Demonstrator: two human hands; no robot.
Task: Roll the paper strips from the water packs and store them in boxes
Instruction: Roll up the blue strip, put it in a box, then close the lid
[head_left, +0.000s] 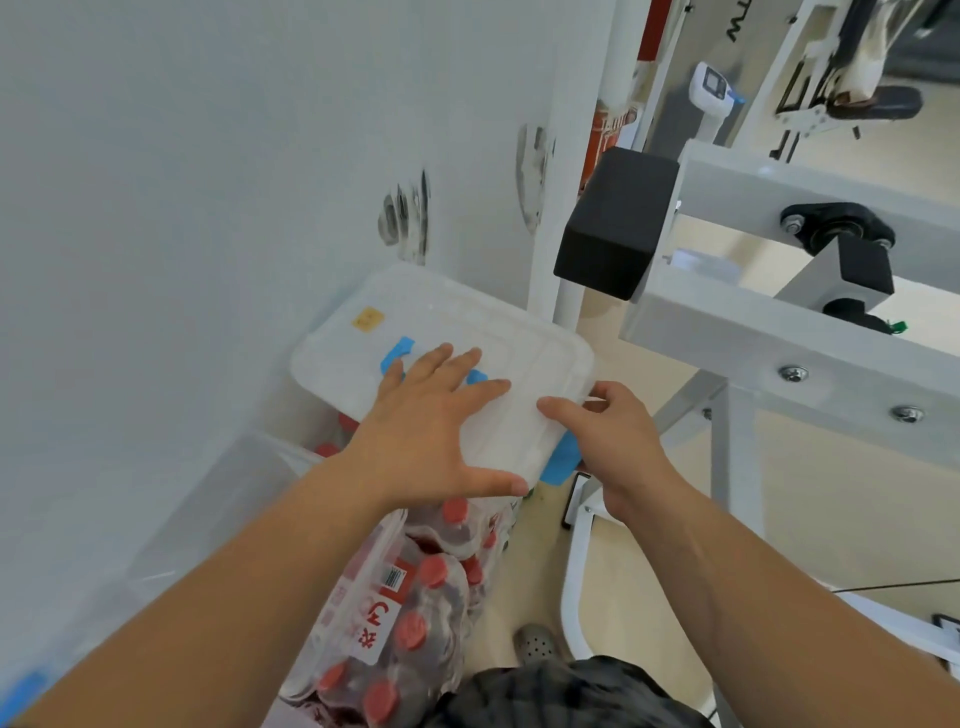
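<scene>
A translucent white box lid (457, 317) with blue tape patches lies tilted above shrink-wrapped water packs (415, 613) with red caps. My left hand (431, 415) rests flat on the lid, fingers spread, thumb hooked over its near edge. My right hand (613, 447) grips the lid's right corner, thumb on top and fingers underneath, beside a blue tape piece (563, 460). A white and red paper strip (382, 613) with a barcode runs across the nearest pack. The box under the lid is hidden.
A clear plastic bin (218, 499) stands at the left against the white wall. A white metal machine frame (779, 322) with a black block (613, 223) juts in at the right. My shoe (535, 644) is on the beige floor below.
</scene>
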